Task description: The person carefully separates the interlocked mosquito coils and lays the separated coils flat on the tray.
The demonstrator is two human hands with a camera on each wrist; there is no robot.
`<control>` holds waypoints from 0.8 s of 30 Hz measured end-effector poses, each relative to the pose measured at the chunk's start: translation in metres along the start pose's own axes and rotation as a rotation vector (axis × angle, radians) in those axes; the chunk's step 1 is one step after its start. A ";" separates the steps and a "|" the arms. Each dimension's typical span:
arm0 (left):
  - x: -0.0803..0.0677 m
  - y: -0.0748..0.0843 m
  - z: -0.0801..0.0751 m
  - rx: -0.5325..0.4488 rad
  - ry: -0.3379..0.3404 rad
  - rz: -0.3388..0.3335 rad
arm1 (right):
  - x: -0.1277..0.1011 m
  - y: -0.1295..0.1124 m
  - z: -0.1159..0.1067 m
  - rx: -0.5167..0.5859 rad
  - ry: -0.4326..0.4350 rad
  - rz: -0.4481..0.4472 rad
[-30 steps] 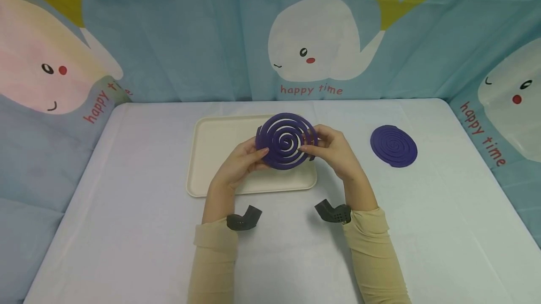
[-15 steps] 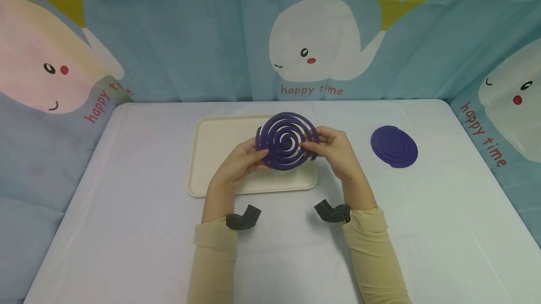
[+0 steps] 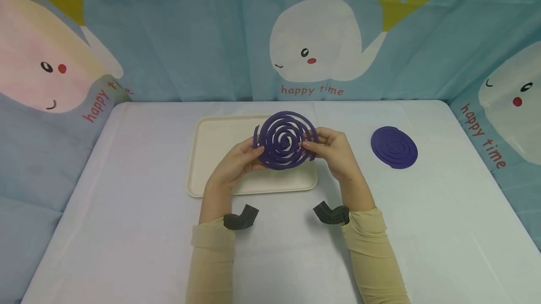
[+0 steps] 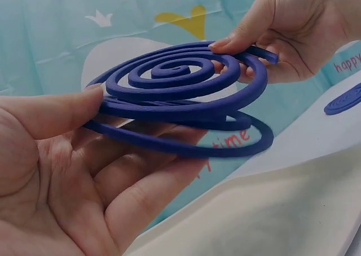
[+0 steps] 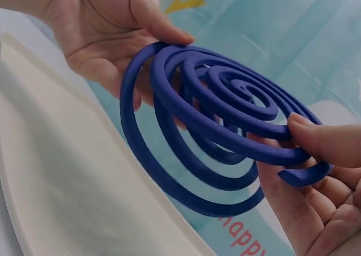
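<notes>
Left hand (image 3: 231,167) pinches the left rim of the purple double spiral mosquito-coil pair (image 3: 285,140), thumb on top and fingers under, held above the cream plastic tray (image 3: 211,153). Right hand (image 3: 334,150) pinches the right rim's outer ring. The coils are partly sprung apart; they look light, thin, stiff and probably brittle, so grip the rims gently. A second purple coil disc (image 3: 394,146) lies flat to the right.

The whale backdrop (image 3: 211,36) reads "happy time"

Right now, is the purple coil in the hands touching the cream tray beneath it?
Apart. The left wrist view shows the purple coil held up by both hands, with backdrop visible between its lowest loop and the cream tray.
</notes>
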State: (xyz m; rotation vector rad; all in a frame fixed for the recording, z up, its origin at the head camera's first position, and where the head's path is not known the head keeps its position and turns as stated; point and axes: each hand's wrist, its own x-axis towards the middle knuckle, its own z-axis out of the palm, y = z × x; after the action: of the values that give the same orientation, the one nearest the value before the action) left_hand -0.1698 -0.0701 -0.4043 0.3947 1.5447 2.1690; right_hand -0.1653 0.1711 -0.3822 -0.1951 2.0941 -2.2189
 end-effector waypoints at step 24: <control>-0.003 -0.001 -0.014 -0.068 0.165 0.038 | 0.004 0.007 0.002 0.039 0.110 0.010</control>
State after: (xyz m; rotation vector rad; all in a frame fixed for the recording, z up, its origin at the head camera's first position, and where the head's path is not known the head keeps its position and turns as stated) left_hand -0.1735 -0.0827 -0.4101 0.2296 1.5553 2.3270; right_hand -0.1690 0.1678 -0.3894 -0.0607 2.0982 -2.3129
